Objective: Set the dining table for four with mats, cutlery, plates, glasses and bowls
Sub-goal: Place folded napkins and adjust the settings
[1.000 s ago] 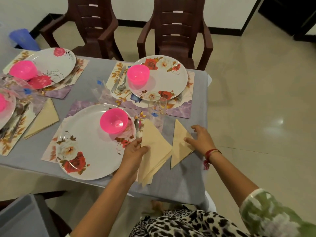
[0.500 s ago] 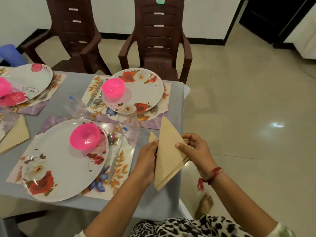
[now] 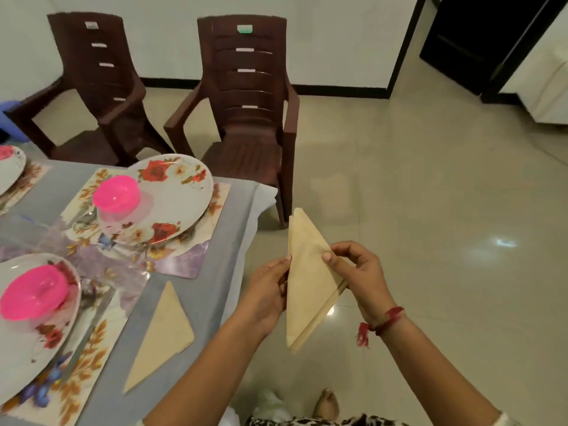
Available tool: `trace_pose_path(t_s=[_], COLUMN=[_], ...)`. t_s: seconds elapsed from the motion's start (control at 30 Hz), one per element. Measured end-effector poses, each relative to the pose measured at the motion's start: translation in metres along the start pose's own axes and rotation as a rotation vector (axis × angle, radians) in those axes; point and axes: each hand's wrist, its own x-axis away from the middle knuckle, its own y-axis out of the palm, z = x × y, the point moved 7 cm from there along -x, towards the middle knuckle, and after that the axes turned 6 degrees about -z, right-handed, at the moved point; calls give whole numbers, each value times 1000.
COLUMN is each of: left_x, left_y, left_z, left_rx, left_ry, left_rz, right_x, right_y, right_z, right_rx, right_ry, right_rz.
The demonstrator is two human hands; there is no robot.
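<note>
Both hands hold a stack of folded beige triangular napkins [image 3: 307, 281] in the air, just past the table's right edge. My left hand [image 3: 266, 295] grips its left side and my right hand [image 3: 358, 273] pinches its right edge. One beige napkin [image 3: 163, 336] lies flat on the grey tablecloth [image 3: 227, 241] beside the near place setting. That setting has a floral plate [image 3: 27, 342] with a pink bowl [image 3: 32, 292] on a floral mat [image 3: 92, 364], cutlery [image 3: 89, 327] alongside. The far setting has a floral plate [image 3: 175, 201] and a pink bowl [image 3: 116, 193].
Two dark brown plastic chairs [image 3: 252, 118] [image 3: 98, 96] stand behind the table. Another plate [image 3: 10, 164] shows at the far left edge. A clear glass [image 3: 52, 238] is blurred between the settings. Tiled floor [image 3: 430, 210] lies to the right, my feet below.
One napkin now lies on the table beside the near setting. Both hands have lifted the remaining stack and carried it right, off the table edge. The view has swung right.
</note>
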Motion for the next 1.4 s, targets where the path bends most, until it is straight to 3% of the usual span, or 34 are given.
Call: trace_pose_path(t_s=[0.3, 0.53, 0.73, 1.07, 1.4], left_x=[-77, -153, -200, -268, -227], left_y=[16, 11, -5, -38, -120], left_z=[37, 115, 183, 265, 285], left_rx=[16, 15, 103, 197, 407], left_ry=[22, 115, 231, 322, 440], left_rz=[124, 221, 444, 828, 1105], right_x=[-103, -229, -332, -493, -511], right_y=[-28, -16, 6, 90, 264], right_z=[0, -35, -64, -91, -84], right_rx=[-107, 37, -3, 92, 196], right_ry=[135, 143, 165, 172, 221], right_rz=[-67, -187, -289, -713, -1215])
